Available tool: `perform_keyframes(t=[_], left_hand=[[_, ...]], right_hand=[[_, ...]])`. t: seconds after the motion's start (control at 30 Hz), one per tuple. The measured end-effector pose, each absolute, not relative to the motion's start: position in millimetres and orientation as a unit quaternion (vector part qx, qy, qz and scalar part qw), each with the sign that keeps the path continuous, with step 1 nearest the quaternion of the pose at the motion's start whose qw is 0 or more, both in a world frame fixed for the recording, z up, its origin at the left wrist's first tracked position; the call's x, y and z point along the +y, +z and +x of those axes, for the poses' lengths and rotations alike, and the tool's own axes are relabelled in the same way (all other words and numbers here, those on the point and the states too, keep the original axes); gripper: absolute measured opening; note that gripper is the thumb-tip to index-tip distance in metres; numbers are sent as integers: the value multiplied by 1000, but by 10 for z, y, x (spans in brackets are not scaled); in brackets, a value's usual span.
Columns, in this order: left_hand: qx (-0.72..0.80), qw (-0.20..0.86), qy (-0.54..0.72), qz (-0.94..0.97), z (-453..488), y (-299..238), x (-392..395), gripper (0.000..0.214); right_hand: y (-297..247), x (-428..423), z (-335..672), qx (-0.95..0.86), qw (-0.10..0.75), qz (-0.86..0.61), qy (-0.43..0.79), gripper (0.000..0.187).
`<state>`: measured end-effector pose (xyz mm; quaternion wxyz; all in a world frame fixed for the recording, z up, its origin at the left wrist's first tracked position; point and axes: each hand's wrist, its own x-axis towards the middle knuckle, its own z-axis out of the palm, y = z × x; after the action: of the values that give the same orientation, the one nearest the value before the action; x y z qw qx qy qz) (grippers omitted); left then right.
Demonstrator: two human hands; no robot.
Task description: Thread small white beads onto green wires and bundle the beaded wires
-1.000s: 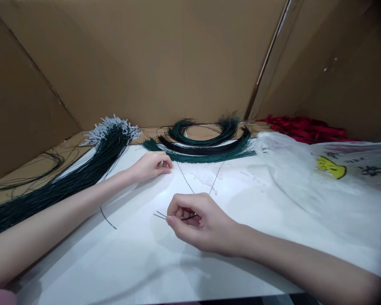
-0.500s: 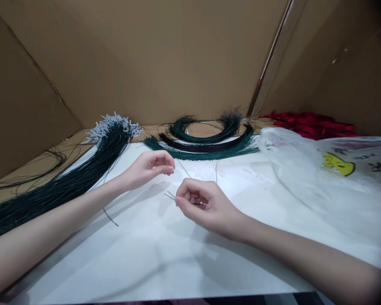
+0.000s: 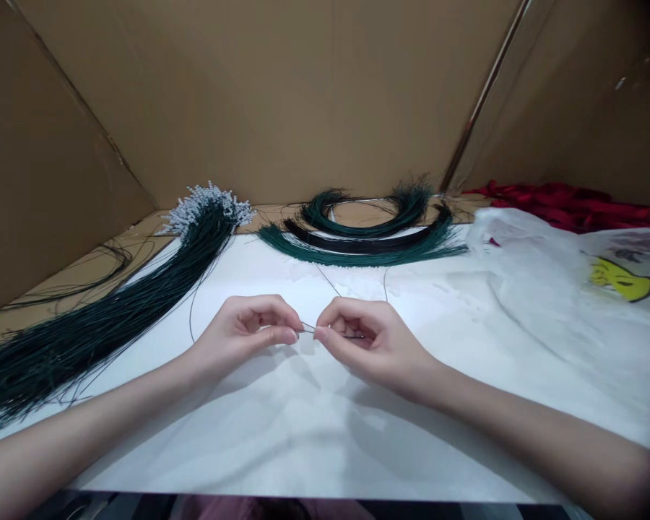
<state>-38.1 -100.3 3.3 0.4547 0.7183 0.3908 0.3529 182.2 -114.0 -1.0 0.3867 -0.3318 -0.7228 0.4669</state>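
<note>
Thin dark wires (image 3: 308,328) run between my two hands above the white sheet. My left hand (image 3: 254,328) pinches their free ends between thumb and forefinger. Close beside it, my right hand (image 3: 373,343) grips the same wires, thumb against forefinger, with the other fingers curled in. The wires' far side is hidden inside the right palm. To the left lies a thick bundle of dark green wires (image 3: 157,296) with white beaded tips (image 3: 206,206).
Curved bundles of green and black wire (image 3: 357,242) lie at the back. Red ribbon (image 3: 563,202) is heaped at the back right, behind a clear plastic bag (image 3: 547,289) with yellow print. Cardboard walls (image 3: 303,94) enclose the white sheet (image 3: 303,448).
My left hand has come down and closed on the wire ends sticking out of my right hand. My right hand keeps its pinch. The view has shifted slightly.
</note>
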Motion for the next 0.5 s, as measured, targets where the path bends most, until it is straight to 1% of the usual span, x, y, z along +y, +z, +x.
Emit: perform_keyframes(t=[0.23, 0.5], left_hand=[[375, 397, 341, 765, -368, 56, -1070, 7], [373, 384, 331, 777, -356, 115, -1085, 9]], right_hand=[[-5, -1140, 1811, -734, 379, -328, 457, 11], [-10, -1149, 1820, -752, 379, -314, 438, 14]])
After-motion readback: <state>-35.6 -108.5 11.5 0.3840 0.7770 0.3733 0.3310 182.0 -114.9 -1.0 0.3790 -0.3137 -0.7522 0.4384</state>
